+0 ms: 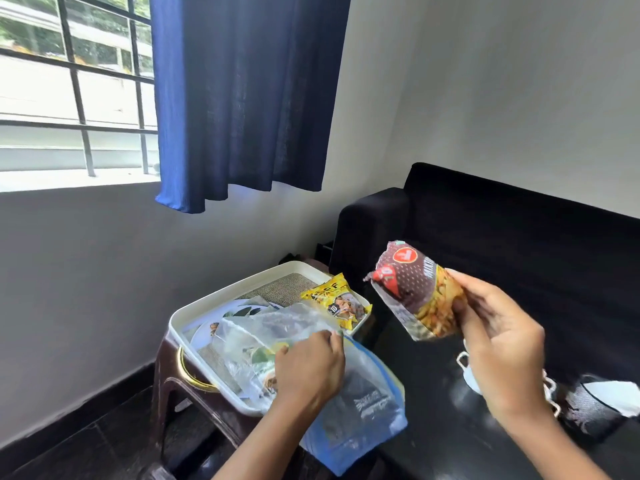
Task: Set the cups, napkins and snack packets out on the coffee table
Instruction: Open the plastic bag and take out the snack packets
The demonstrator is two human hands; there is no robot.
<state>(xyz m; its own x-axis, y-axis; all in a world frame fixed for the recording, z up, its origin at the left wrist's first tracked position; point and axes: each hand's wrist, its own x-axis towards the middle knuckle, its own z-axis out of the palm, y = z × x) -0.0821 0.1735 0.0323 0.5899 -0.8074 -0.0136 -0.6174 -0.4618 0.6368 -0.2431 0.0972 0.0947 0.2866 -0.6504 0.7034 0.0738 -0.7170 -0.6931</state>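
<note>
My right hand (498, 344) grips a brown and yellow snack packet (415, 289) and holds it in the air above the dark glossy coffee table (450, 410). My left hand (308, 368) pinches the edge of a clear plastic bag with a blue zip edge (353, 403), which lies across the front of a white tray (194, 310). A yellow snack packet (337, 301) lies at the tray's far right corner. Printed paper napkins or plates (221, 323) show inside the tray under the bag. A white cup (467, 368) stands on the table, partly hidden behind my right hand.
The tray sits on a brown plastic stool (173, 382) left of the table. A black sofa (519, 244) stands behind the table. A grey woven mat and a white item (609, 396) lie at the table's right. Behind are a blue curtain (242, 98) and a barred window.
</note>
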